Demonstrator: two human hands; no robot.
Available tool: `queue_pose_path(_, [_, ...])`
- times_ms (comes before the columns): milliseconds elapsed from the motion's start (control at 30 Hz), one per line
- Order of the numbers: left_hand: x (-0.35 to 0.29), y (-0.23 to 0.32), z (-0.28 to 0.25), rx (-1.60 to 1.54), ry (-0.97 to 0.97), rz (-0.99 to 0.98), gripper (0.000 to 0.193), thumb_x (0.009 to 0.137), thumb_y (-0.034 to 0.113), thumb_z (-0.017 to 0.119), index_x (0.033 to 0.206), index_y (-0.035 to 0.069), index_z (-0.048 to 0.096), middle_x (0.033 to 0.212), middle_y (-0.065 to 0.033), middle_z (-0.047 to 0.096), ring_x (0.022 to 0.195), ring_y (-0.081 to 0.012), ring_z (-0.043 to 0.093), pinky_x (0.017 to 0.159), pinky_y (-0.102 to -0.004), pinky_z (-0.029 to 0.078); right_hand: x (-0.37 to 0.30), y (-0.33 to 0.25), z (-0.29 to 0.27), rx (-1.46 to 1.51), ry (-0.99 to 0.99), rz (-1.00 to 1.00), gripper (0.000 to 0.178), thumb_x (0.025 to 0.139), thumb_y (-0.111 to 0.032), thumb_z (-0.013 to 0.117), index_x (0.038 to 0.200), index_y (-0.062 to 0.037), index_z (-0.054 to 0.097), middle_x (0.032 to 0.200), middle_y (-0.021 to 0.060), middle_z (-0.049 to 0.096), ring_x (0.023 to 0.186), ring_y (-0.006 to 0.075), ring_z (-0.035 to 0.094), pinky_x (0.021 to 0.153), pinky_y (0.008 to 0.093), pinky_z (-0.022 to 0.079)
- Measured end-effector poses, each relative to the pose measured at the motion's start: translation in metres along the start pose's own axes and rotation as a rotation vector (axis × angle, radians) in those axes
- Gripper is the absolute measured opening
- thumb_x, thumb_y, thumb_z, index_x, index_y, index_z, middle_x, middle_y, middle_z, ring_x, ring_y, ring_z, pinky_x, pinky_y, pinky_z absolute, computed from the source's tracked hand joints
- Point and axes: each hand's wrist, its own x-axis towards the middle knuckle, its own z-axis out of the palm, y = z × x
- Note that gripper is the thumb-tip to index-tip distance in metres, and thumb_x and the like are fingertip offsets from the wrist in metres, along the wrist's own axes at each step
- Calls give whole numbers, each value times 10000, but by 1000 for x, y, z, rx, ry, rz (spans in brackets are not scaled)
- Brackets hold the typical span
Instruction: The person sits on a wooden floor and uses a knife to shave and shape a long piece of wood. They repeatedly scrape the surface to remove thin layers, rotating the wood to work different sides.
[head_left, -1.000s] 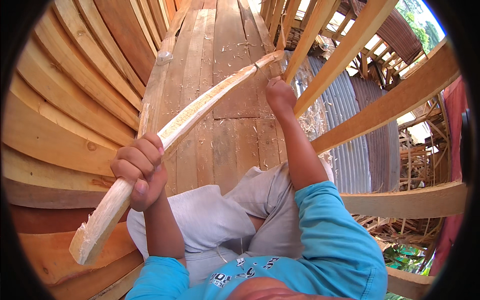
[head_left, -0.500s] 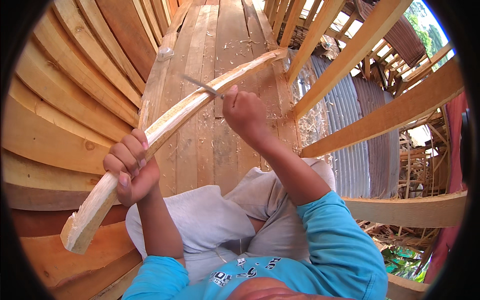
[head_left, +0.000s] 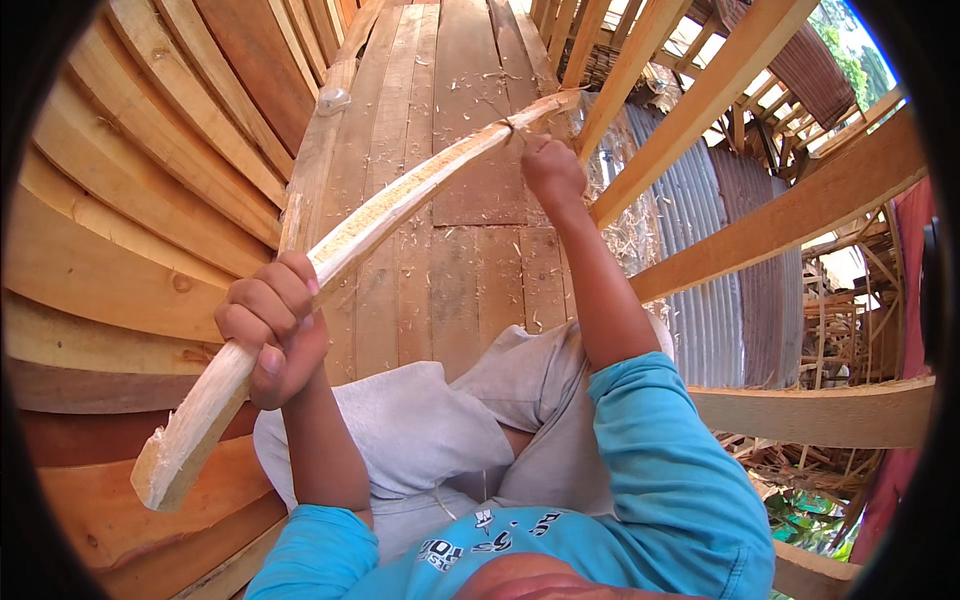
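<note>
A long, slightly curved pale wooden pole [head_left: 400,195] with roughly shaved faces runs from the lower left to the far middle. My left hand [head_left: 273,325] is wrapped round its near part, leaving the thick, splintered end sticking out below. Near the far end, my right hand [head_left: 555,172] is closed in a fist beside the pole. From this fist a narrow dark knife blade [head_left: 509,125] lies across the pole; it is thin and partly blurred, and its handle is hidden in my fingers.
Wood shavings are scattered over the plank floor [head_left: 397,300]. Overlapping boards [head_left: 110,290] curve along the left; slanted wooden posts [head_left: 700,125] and a rail [head_left: 800,220] bound the right. Corrugated metal sheets [head_left: 700,290] lie beyond. A small clear object [head_left: 333,101] rests near the left boards.
My right hand has moved away from me along the pole with the knife, from its middle to near its far end. The pole and my left hand have shifted slightly right.
</note>
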Motion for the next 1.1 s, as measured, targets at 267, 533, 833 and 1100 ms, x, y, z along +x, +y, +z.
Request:
queue_pose_path(267, [1,0,4,2,24,18,305,743,170,698,605,132,428,533,26,439,504,-131,421,609,-321,409,-69,-67,-43,28,-220,-253,540,951,-321,335,725,46,660,766,301,636,757,500,625,787,531,507])
queue_pose_path(533, [2,-2,-5,-36,16,14,290,771,197,658,627,160,410,562,49,417,535,-108,410,655,-310,378,-34,-21,-20,44,-119,-151,521,943,-326,347,721,18,670,772,273,650,764,456,640,772,527,503])
queue_pose_path(833, [-8,-45,-10,-60,189,-43,263,751,207,584,680,144,338,621,3,352,647,-157,368,794,-380,355,-20,-7,20,-8,9,-188,496,917,-308,368,709,16,680,748,256,660,726,460,648,733,529,519])
queue_pose_path(1100, [-3,-47,6,-39,152,-11,216,743,164,587,676,122,386,615,-18,411,621,-167,398,750,-370,377,5,25,31,-22,-38,58,467,931,-291,345,894,18,693,942,264,673,903,437,652,810,506,515])
